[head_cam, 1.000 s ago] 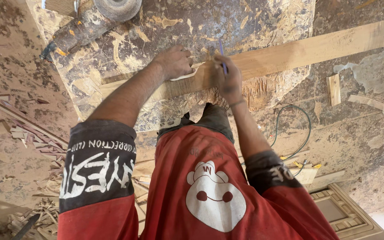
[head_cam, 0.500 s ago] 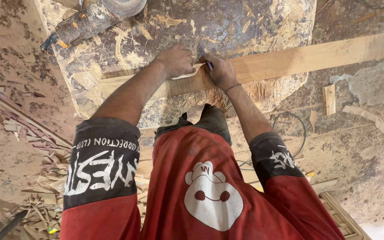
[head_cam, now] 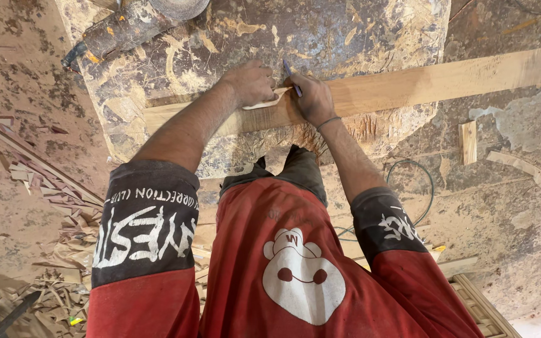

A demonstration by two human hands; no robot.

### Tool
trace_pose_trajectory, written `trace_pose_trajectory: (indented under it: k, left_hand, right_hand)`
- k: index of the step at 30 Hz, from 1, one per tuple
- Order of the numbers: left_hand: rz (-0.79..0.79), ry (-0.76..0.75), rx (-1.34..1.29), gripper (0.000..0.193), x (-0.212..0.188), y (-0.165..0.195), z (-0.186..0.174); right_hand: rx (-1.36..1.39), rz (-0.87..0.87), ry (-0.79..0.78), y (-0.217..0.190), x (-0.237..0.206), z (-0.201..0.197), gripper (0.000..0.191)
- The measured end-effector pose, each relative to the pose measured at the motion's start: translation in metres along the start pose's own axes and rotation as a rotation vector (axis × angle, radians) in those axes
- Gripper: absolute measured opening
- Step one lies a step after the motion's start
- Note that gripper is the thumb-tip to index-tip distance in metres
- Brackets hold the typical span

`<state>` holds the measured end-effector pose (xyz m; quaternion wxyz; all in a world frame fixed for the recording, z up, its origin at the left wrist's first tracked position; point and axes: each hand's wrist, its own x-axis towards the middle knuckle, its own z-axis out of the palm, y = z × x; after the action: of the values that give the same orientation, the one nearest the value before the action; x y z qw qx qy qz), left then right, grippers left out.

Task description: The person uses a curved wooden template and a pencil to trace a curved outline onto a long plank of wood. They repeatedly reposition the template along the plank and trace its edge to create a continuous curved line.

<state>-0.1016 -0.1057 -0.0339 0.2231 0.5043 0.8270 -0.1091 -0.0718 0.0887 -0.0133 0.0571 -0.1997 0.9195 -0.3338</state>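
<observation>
1. Long wooden plank (head_cam: pixel 408 84) lies flat across the worn desk (head_cam: pixel 345 31), running left to right, far end overhanging to the right.
2. Left hand (head_cam: pixel 252 81) palm-down, fingers pressed on a small pale curved template (head_cam: pixel 264 102) sitting on the plank; no closed grip, just a flat clamp.
3. Right hand (head_cam: pixel 311 100) pinch-grips a blue pencil (head_cam: pixel 291 69), tip on the plank just beside the template edge.
4. To mark well, likely: keep template pinned hard, hold pencil close against the edge, trace in one steady pass, avoid shifting the plank.
5. Pose: both forearms reach forward and converge, hands nearly touching; left elbow out wide, right wrist cocked inward, thin band on the right wrist.
6. Dusty power tool (head_cam: pixel 133 25) at the desk's far left, well apart from both hands.
7. Floor: wood offcuts and shavings left, coiled cable (head_cam: pixel 430 188) right.
</observation>
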Motion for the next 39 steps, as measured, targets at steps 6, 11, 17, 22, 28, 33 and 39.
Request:
trace_pose_trajectory:
  k: [6,11,17,22,28,33,39]
  left_hand:
    - [-0.025,0.033,-0.029,0.049,-0.002,-0.001,0.0]
    - [-0.052,0.028,-0.012,0.047,-0.006,-0.001,0.0]
    - [-0.05,0.018,-0.04,0.043,-0.008,-0.002,0.005]
    - [-0.034,0.016,0.009,0.053,-0.002,-0.003,0.009]
    - [-0.158,0.05,-0.204,0.055,-0.003,-0.001,0.01]
    - [-0.07,-0.018,-0.082,0.049,-0.001,-0.003,0.012]
    - [-0.068,-0.003,-0.097,0.049,-0.001,-0.004,0.009]
  right_hand:
    - [-0.053,0.033,-0.041,0.0,0.002,0.002,0.013]
    - [0.25,0.079,0.175,0.011,-0.019,0.015,0.013]
    - [0.547,0.267,0.435,0.008,-0.064,0.039,0.028]
    - [0.517,0.258,0.38,-0.003,-0.074,0.054,0.031]
    - [0.17,0.205,0.397,-0.013,-0.069,0.057,0.022]
    - [0.048,0.106,0.446,-0.019,-0.07,0.06,0.018]
    - [0.052,-0.029,0.31,-0.03,-0.078,0.054,0.014]
